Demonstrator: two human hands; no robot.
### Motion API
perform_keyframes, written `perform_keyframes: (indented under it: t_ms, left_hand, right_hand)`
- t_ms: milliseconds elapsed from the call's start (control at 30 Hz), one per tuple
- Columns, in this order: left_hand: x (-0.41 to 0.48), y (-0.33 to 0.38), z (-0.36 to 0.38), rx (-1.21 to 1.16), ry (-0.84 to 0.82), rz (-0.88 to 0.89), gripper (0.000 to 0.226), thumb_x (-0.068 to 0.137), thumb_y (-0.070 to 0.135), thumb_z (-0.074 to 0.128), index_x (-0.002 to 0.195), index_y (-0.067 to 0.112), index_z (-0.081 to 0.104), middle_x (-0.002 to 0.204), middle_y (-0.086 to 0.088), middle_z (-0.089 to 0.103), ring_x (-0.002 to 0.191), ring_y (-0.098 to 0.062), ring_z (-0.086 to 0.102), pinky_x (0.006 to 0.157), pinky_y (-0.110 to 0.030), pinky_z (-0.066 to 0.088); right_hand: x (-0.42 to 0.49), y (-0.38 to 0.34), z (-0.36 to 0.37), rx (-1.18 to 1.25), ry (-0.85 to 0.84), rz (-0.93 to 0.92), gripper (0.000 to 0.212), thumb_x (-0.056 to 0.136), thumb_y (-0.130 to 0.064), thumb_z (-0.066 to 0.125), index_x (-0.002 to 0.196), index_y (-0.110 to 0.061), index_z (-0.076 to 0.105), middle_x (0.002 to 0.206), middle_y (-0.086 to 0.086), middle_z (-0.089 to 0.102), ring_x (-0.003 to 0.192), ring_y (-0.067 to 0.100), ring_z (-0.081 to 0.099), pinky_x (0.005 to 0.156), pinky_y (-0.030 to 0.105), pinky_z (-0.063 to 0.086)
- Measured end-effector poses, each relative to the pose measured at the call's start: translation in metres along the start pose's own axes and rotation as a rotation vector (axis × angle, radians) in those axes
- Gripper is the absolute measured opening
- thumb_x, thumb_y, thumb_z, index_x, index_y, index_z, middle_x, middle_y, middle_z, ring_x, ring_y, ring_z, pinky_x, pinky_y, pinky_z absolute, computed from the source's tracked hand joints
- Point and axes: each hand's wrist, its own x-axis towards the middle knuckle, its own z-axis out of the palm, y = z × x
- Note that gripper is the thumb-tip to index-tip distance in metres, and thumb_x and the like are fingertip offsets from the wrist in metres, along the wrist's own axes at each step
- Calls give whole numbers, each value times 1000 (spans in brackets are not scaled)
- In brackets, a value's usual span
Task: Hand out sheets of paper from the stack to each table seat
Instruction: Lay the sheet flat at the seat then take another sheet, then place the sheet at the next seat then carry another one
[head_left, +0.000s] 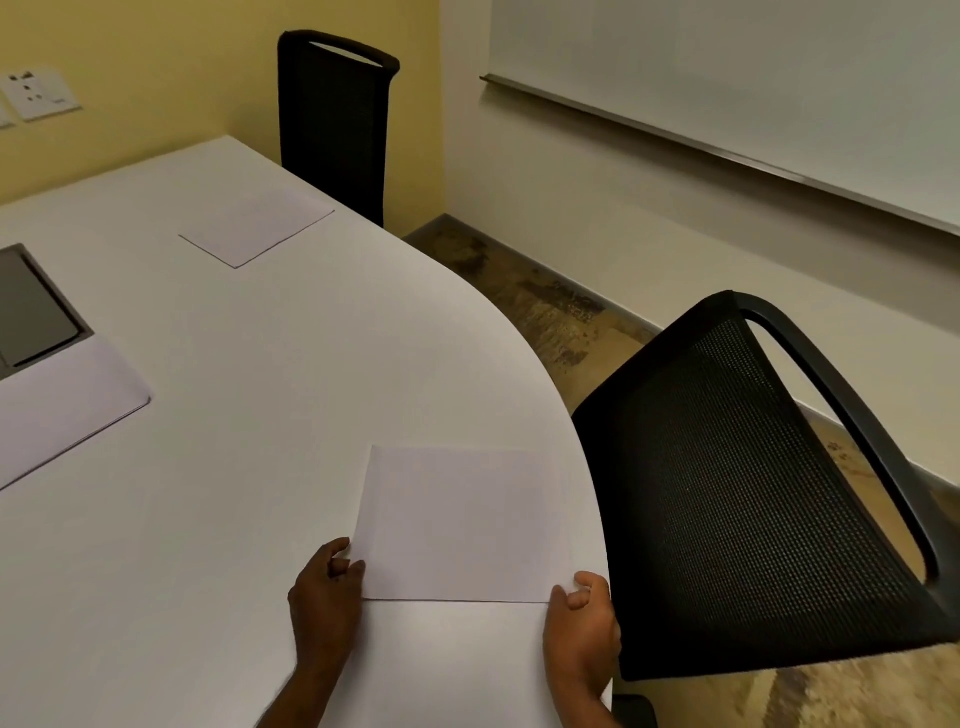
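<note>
A white sheet of paper (462, 525) lies flat on the white table (260, 364), near its curved right edge, beside a black mesh chair (737, 499). My left hand (327, 597) pinches the sheet's near left corner. My right hand (582, 623) grips its near right corner at the table edge. The stack of paper (62, 400) rests at the left of the table. Another single sheet (257, 226) lies farther back, in front of a second black chair (332, 124).
A grey recessed panel (31, 306) sits in the table at the far left, just behind the stack. A whiteboard (753, 78) hangs on the right wall. A wall socket (39, 93) is on the yellow wall. Patterned floor runs between the table and the wall.
</note>
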Motion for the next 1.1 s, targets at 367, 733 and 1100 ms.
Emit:
perform_keyframes:
  t_ms: [367, 733, 1100]
  left_hand:
    - [0, -5, 0, 161, -60, 167, 44, 86, 0, 67, 129, 9, 61, 109, -5, 63, 105, -28, 58, 95, -43, 48]
    - [0, -9, -2, 553, -176, 461, 44, 83, -17, 58, 120, 3, 69, 137, -19, 60, 131, -42, 50, 106, -51, 38]
    - [-1, 21, -48, 478, 14, 580, 43, 99, 7, 43, 141, 6, 52, 156, -12, 40, 150, -27, 22, 118, -30, 13]
  right_hand:
    - [3, 5, 5, -365, -25, -398, 53, 74, 7, 76, 123, -9, 66, 120, 11, 61, 111, 34, 55, 86, 49, 52]
    - [8, 16, 12, -625, -25, -554, 33, 69, 11, 71, 97, -6, 77, 103, 12, 71, 96, 38, 64, 76, 49, 48]
    - [-11, -40, 37, -323, -79, -856, 34, 92, -19, 48, 116, -8, 70, 135, 12, 63, 133, 36, 50, 105, 55, 39]
